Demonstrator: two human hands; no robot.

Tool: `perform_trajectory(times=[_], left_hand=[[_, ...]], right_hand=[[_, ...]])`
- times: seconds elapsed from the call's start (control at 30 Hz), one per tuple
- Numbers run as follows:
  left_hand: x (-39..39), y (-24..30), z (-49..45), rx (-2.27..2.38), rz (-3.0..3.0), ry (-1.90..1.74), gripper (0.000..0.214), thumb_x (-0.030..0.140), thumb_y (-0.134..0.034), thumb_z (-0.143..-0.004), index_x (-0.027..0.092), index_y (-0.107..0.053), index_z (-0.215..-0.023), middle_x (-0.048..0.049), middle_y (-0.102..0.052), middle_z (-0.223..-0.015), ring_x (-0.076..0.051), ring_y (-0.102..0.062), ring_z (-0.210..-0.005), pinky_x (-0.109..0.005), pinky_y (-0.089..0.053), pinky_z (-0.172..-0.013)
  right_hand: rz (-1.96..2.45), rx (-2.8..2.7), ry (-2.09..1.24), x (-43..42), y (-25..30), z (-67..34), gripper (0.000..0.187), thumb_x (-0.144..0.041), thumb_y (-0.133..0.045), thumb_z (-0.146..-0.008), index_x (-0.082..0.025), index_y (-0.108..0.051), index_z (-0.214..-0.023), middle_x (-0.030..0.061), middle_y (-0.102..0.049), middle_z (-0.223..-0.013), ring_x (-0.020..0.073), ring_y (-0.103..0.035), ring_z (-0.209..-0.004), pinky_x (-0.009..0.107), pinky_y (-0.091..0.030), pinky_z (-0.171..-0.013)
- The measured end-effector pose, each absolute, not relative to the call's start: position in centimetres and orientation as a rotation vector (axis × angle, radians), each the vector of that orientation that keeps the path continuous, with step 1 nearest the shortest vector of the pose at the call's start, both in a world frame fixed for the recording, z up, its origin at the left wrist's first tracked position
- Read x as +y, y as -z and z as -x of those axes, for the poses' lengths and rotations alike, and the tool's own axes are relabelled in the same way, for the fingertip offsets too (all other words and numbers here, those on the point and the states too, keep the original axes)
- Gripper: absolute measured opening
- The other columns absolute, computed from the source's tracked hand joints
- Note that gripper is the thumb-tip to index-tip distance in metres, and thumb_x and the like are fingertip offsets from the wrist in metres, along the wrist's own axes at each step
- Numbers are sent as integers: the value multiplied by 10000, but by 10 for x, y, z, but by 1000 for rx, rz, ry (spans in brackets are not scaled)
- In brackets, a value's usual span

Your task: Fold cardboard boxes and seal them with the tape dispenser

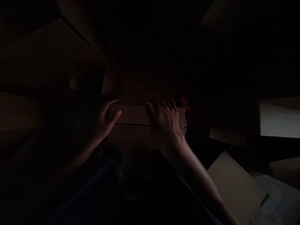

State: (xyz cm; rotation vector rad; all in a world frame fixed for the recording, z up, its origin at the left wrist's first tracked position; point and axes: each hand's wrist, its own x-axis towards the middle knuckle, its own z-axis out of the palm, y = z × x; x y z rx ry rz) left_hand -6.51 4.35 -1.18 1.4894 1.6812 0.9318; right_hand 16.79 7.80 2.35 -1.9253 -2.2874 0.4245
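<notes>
A closed brown cardboard box (133, 114) lies in front of me, above my knees, with a dark seam running across its near part. My left hand (107, 119) curves round the box's left end, thumb on the top and index finger at the far edge; its other fingers are hidden. Flat on the right part of the top rests my right hand (166, 119), fingers spread and reaching over the far edge. Just beyond the box's right end is a small red thing (187, 107), too dark to name.
Large cardboard boxes (50, 51) stand at the left. On the right, a cardboard piece (236, 186) lies on grey floor (277, 204), with a paler panel (284, 120) farther back. My dark trouser legs (97, 189) fill the near side. Deep shadow hides most of the background.
</notes>
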Motion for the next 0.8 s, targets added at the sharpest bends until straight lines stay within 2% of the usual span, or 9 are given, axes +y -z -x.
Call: perform_trajectory(times=[0.2, 0.47, 0.57, 0.63, 0.8], left_hand=[[39, 6, 63, 1814, -1809, -1105, 479, 528, -673, -913, 213, -648, -1274, -100, -679, -1299, -267, -632, -1249, -464, -490, -1112], [41, -1, 61, 1763, -2274, -1136, 472, 397, -763, -879, 204, -616, -1284, -113, -683, -1262, -298, -637, -1239, -482, -503, -1089], [40, -5, 58, 1794, -2381, -1027, 415, 385, -716, -916, 222, -615, -1284, -105, -684, -1274, -315, -604, -1293, -498, -466, -1118], [37, -7, 55, 1797, -2425, -945, 360, 359, -677, -950, 237, -622, -1284, -96, -680, -1308, -321, -561, -1351, -504, -433, -1145], [32, -12, 47, 1745, -2540, -808, 317, 224, -583, -1014, 234, -603, -1331, -93, -658, -1373, -281, -488, -1432, -460, -411, -1184]], right_hand=[[1877, -2181, -442, 74, -20, -168, 477, -422, -369, -1101, -148, -758, -1069, 121, -787, -1141, 304, -638, -1302, 528, -351, -1214], [1915, -2144, -398, 73, -18, -164, 464, -421, -389, -1088, -104, -726, -1079, 163, -774, -1128, 315, -664, -1253, 503, -360, -1212], [1935, -2166, -441, 74, -19, -166, 463, -417, -382, -1090, -117, -732, -1049, 143, -776, -1076, 294, -683, -1184, 491, -353, -1207], [1919, -2185, -473, 75, -20, -168, 461, -424, -378, -1091, -135, -735, -1043, 125, -776, -1052, 286, -692, -1130, 479, -396, -1156], [1889, -2221, -523, 78, -21, -173, 494, -476, -367, -1091, -152, -733, -1020, 116, -762, -1070, 303, -675, -1119, 467, -445, -1062]])
